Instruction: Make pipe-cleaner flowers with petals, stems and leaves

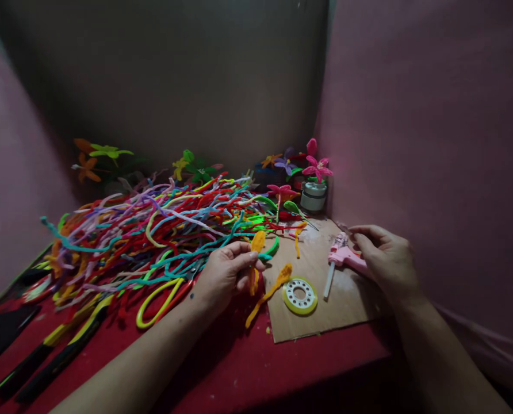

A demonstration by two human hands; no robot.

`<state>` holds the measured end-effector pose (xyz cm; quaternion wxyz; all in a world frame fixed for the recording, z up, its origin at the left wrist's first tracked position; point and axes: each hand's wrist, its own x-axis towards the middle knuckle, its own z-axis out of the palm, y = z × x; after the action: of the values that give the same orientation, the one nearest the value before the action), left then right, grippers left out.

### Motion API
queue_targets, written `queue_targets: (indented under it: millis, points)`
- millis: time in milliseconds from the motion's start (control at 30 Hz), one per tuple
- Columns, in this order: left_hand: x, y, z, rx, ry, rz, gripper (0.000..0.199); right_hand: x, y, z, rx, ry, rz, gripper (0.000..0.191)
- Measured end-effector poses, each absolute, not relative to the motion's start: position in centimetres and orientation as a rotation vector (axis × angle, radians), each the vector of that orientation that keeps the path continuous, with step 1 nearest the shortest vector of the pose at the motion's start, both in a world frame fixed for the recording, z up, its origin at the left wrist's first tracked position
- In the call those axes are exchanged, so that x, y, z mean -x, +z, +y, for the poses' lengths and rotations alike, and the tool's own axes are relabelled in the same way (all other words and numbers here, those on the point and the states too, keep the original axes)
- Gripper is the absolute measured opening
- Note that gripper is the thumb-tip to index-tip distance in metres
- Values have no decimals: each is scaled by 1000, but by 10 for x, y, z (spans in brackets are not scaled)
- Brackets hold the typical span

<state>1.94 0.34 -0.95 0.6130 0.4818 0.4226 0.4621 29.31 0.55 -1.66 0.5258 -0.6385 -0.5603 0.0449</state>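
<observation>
My left hand (226, 270) pinches an orange pipe-cleaner petal (257, 241) upright between thumb and fingers, its stem hanging below. My right hand (388, 256) is over a pink glue gun (347, 256), thumb and forefinger pressed together by its upper end. Whatever those fingertips hold is too small and dim to make out. A clear glue stick (329, 280) juts out of the gun toward me. Between my hands, another orange pipe-cleaner petal (278, 282) lies with its stem on the red cloth, beside a yellow-rimmed tape roll (300, 295).
A piece of cardboard (325, 322) lies under the glue gun. Loose multicoloured pipe cleaners (153, 224) are heaped at left, with yellow-handled scissors (159, 302) and black-and-yellow pliers (67, 345) in front. Pipe-cleaner flowers (317, 168) stand behind, one in a white pot (313, 196). Pink curtain (433, 144) hangs at right.
</observation>
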Motion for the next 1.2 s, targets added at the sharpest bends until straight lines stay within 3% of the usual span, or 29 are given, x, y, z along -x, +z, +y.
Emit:
queue_targets:
  millis: [433, 867, 1033, 1200]
  points:
    - [2, 5, 22, -1017, 1361, 1058, 18, -293, -27, -13, 1514, -42, -1483, 20]
    - [-3, 0, 19, -1198, 1088, 1189, 25, -296, -15, -19, 1529, -93, -1581, 19]
    - [3, -6, 26, -1234, 1171, 1153, 23, -306, -27, -17, 1911, -380, -1912, 35]
    - [1, -8, 24, -1230, 1096, 1047, 21, -307, -42, -16, 2119, -321, -1993, 37]
